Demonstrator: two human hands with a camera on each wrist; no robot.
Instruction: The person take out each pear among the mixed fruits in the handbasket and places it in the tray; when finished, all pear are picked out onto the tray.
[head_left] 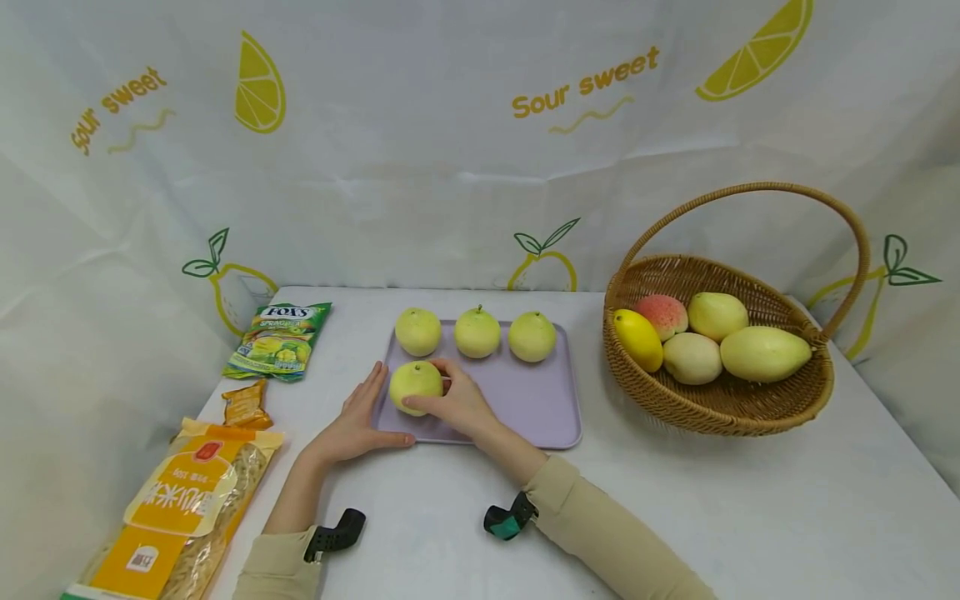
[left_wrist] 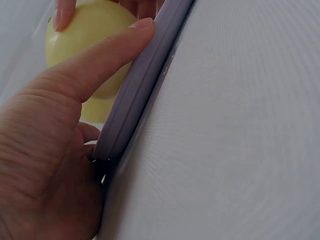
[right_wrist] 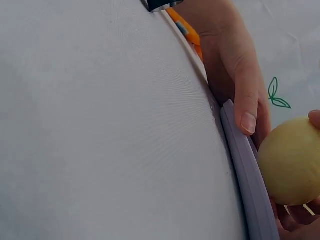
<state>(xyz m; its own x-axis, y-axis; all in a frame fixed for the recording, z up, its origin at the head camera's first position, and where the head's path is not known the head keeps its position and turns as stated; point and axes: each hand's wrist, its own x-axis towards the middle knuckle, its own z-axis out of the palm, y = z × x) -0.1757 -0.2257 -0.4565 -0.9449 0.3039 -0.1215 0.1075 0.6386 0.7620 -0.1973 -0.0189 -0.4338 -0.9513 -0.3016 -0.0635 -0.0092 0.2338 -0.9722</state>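
Round yellow-green fruits (head_left: 477, 334), four; lilac tray (head_left: 525, 408), one; table (head_left: 427, 533), one. Wicker basket (head_left: 720, 422), one, containing one red-tinged fruit (head_left: 663, 317), one bright yellow fruit (head_left: 637, 340), one elongated pale fruit (head_left: 763, 353) and two rounded pale fruits (head_left: 692, 358). One green bag (head_left: 279, 342), one small orange packet (head_left: 246, 405), one large orange bag (head_left: 176, 508). One left hand (head_left: 356, 429), one right hand (head_left: 465, 404). Black wrist devices (head_left: 510, 518), two. Printed lemon slices (head_left: 260, 86), two; outlined lemons (head_left: 543, 268), three; "Sour sweet" captions (head_left: 587, 82), two.

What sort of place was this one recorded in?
Probably a small staged tabletop set: a lemon-print backdrop hangs close behind, and a tray and a basket are laid out in front of it. The wider room is out of view.
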